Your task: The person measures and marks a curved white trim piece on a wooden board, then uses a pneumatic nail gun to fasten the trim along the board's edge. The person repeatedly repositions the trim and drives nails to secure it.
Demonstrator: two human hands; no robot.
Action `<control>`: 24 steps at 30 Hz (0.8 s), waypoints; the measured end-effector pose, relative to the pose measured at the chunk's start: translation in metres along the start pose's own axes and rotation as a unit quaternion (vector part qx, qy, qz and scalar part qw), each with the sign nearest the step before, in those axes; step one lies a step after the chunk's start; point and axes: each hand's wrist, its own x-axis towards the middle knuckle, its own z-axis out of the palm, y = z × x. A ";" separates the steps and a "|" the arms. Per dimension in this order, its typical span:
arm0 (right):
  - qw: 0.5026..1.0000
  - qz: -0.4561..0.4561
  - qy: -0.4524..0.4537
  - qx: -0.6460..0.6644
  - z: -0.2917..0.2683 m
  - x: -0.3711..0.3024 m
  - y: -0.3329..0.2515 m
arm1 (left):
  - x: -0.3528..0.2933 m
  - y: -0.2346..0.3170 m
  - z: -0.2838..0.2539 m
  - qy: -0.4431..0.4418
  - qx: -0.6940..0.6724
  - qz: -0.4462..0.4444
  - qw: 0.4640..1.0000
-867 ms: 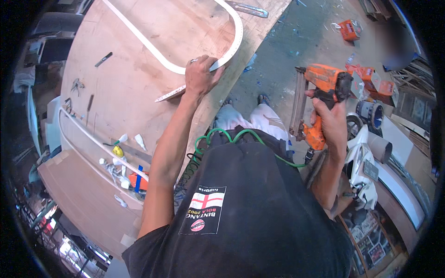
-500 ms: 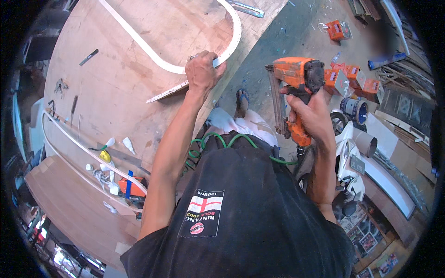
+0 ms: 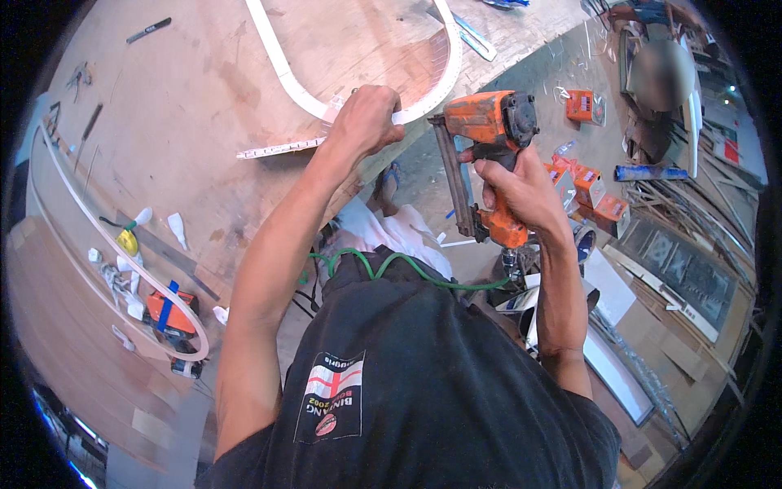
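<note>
A white strip bent into a rounded U-shaped frame (image 3: 283,73) rests on the wooden worktable. My left hand (image 3: 364,121) is closed on the frame at its near bend, by the table edge. From beneath that hand a white strip with dark, evenly spaced marks (image 3: 277,150) sticks out to the left. In my right hand (image 3: 528,189) is an orange and black nail gun (image 3: 476,121), gripped by its handle and held upright beyond the table edge. Its nose is close to the frame's right bend; whether they touch I cannot tell. A green coiled air hose (image 3: 407,273) runs across my waist toward the gun.
A second long white looped strip (image 3: 106,228) lies at the left, near an orange tool with blue tape (image 3: 173,313). A black pen (image 3: 149,30) and pliers (image 3: 79,79) lie on the table (image 3: 187,106). Orange boxes (image 3: 585,107) and wood scraps occupy the floor at right. Another person is at the far right.
The view has shifted, so the table appears moved. My right hand has brought the nail gun left, closer to the frame's bend. My left hand stays at the near bend, its wrist turned slightly.
</note>
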 end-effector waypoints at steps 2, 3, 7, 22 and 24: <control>1.000 0.001 -0.017 -0.011 0.001 0.005 -0.004 | 0.001 0.000 -0.001 -0.016 -0.020 -0.011 1.000; 1.000 0.000 -0.020 -0.016 0.002 0.008 -0.005 | 0.002 0.003 -0.006 -0.033 -0.032 -0.027 0.999; 0.999 0.007 -0.020 -0.031 0.006 0.014 -0.010 | -0.002 0.004 -0.002 -0.017 -0.038 -0.032 0.999; 0.998 0.026 -0.006 -0.063 0.013 0.021 -0.017 | -0.005 -0.008 0.010 0.069 -0.040 0.037 0.996; 0.997 0.036 -0.001 -0.068 0.015 0.019 -0.017 | -0.004 -0.009 0.013 0.074 -0.038 0.042 0.996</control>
